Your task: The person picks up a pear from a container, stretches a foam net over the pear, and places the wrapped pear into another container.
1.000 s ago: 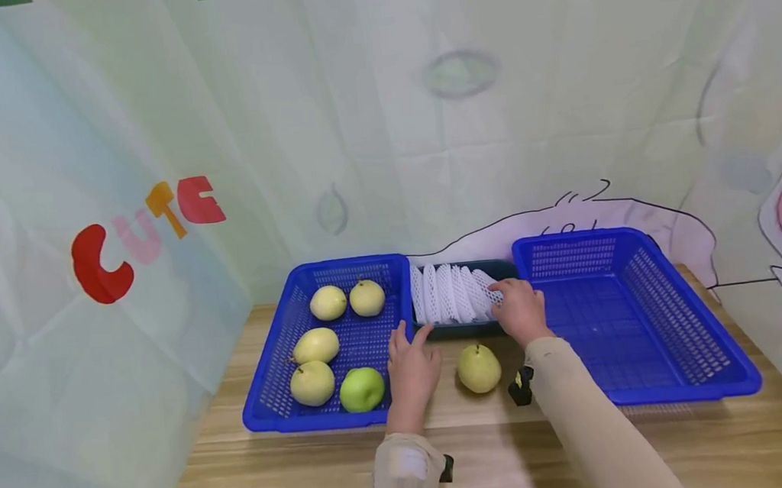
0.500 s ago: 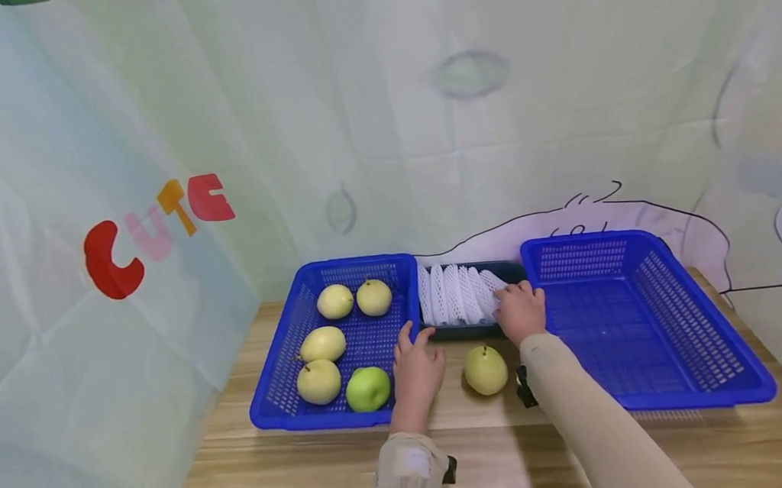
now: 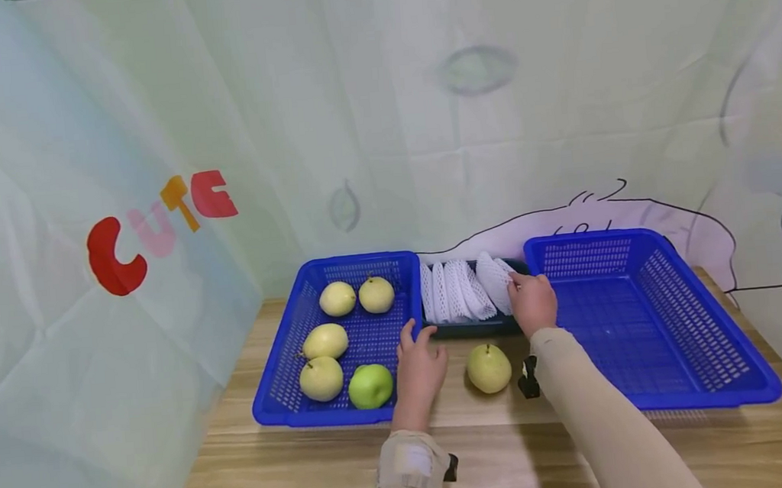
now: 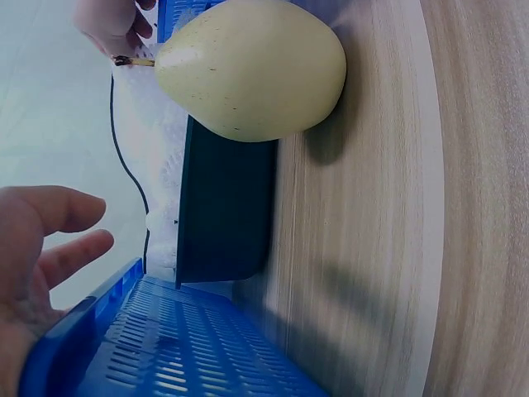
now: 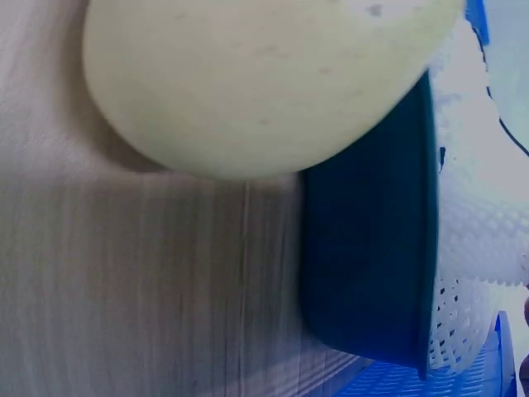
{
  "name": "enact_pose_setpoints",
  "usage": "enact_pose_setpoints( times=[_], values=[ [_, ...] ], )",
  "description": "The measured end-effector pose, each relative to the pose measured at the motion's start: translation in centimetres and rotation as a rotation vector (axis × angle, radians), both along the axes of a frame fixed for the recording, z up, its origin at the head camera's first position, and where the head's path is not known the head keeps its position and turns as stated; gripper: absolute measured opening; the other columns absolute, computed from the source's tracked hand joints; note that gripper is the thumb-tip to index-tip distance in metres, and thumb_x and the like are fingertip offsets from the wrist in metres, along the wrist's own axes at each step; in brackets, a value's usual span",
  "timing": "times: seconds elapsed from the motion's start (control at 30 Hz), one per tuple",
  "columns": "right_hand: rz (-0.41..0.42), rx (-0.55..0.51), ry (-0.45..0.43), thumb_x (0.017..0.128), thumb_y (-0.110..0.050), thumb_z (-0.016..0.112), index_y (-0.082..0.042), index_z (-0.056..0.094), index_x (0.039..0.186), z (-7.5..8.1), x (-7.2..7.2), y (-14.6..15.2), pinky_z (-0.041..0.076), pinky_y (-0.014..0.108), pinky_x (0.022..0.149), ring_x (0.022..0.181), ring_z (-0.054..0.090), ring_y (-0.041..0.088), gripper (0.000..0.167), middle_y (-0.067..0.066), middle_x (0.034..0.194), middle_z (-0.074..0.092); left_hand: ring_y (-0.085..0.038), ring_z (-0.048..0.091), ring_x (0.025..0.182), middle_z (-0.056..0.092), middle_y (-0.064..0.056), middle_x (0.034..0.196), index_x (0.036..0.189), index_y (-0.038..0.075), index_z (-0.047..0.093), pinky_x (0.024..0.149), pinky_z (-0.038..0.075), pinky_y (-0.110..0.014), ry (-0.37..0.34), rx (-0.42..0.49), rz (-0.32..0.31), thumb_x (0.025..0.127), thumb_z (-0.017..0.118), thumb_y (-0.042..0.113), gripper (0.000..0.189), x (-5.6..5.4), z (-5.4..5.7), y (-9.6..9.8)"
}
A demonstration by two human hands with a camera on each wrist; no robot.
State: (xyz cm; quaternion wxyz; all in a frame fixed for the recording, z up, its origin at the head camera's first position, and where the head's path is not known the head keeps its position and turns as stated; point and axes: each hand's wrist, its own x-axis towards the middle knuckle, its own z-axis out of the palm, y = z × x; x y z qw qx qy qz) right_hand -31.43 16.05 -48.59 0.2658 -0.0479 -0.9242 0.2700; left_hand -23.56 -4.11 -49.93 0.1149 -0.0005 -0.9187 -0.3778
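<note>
My right hand [image 3: 533,303] pinches a white foam net sleeve [image 3: 494,280] at the right end of a dark green tray [image 3: 467,329]. Several more foam net sleeves [image 3: 451,291] stand in a row inside that tray. My left hand [image 3: 422,372] hovers by the right rim of the left blue basket [image 3: 266,415], its fingers loosely bent with nothing between them. On the table between my hands sits a yellow pear [image 3: 489,369], stem up. It looms large in the left wrist view, with the tray's side [image 4: 227,207] behind it.
Several pale yellow pears [image 3: 322,379] and one green apple [image 3: 371,386] lie in the left basket. Another blue basket [image 3: 617,318] stands on the right. A printed curtain [image 3: 383,137] hangs behind the wooden table [image 3: 285,474].
My right hand has drawn one foam net sleeve up and slightly right, apart from the row. The left hand stays by the basket rim. The whole head view has shifted slightly.
</note>
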Motion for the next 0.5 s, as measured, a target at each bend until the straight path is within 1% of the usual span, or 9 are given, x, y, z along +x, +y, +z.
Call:
enact_pose_setpoints(
  times=[0.07, 0.17, 0.23, 0.3, 0.4, 0.5],
  values=[
    [-0.011, -0.054, 0.008, 0.088, -0.011, 0.060, -0.001, 0.068, 0.108, 0.3, 0.0, 0.1, 0.044, 0.047, 0.075, 0.082, 0.055, 0.037, 0.024, 0.020, 0.090, 0.067, -0.039, 0.039, 0.121, 0.033, -0.014, 0.142, 0.117, 0.012, 0.062, 0.088, 0.042, -0.053, -0.001, -0.003, 0.001, 0.083, 0.063, 0.018, 0.034, 0.0, 0.1, 0.0],
    [-0.022, -0.168, 0.030, 0.087, -0.010, 0.059, -0.001, 0.068, 0.108, 0.6, -0.1, 0.2, 0.044, 0.047, 0.075, 0.083, 0.057, 0.039, 0.024, 0.022, 0.091, 0.067, -0.040, 0.039, 0.121, 0.033, -0.014, 0.142, 0.117, 0.012, 0.062, 0.089, 0.041, -0.053, -0.001, 0.000, 0.001, 0.083, 0.063, 0.018, 0.034, 0.0, 0.1, -0.1],
    [-0.028, -0.243, 0.038, 0.088, -0.009, 0.058, -0.002, 0.068, 0.109, 0.9, -0.1, 0.3, 0.045, 0.047, 0.076, 0.085, 0.060, 0.038, 0.025, 0.021, 0.094, 0.067, -0.040, 0.039, 0.121, 0.033, -0.014, 0.142, 0.116, 0.012, 0.062, 0.089, 0.041, -0.053, -0.002, 0.004, 0.000, 0.083, 0.063, 0.018, 0.034, 0.0, 0.1, -0.1],
    [-0.030, -0.320, 0.023, 0.089, -0.010, 0.057, -0.002, 0.067, 0.112, 1.0, -0.2, 0.5, 0.047, 0.045, 0.078, 0.090, 0.061, 0.035, 0.026, 0.020, 0.100, 0.066, -0.040, 0.039, 0.121, 0.033, -0.014, 0.142, 0.116, 0.012, 0.062, 0.089, 0.041, -0.053, -0.006, 0.011, -0.001, 0.083, 0.063, 0.018, 0.034, 0.0, 0.1, -0.1],
    [-0.027, -0.411, -0.023, 0.092, -0.012, 0.055, -0.003, 0.064, 0.117, 1.3, -0.3, 0.6, 0.048, 0.042, 0.084, 0.099, 0.061, 0.030, 0.028, 0.017, 0.110, 0.064, -0.039, 0.039, 0.120, 0.033, -0.013, 0.142, 0.116, 0.012, 0.062, 0.089, 0.041, -0.053, -0.009, 0.021, -0.001, 0.083, 0.063, 0.018, 0.034, 0.1, 0.2, -0.1],
    [-0.024, -0.480, -0.034, 0.093, -0.012, 0.054, -0.001, 0.062, 0.119, 1.6, -0.5, 0.6, 0.047, 0.042, 0.085, 0.102, 0.060, 0.029, 0.030, 0.017, 0.113, 0.063, -0.039, 0.039, 0.120, 0.033, -0.013, 0.142, 0.116, 0.011, 0.062, 0.089, 0.041, -0.053, -0.010, 0.033, -0.001, 0.083, 0.063, 0.018, 0.034, 0.1, 0.2, -0.1]
  ],
)
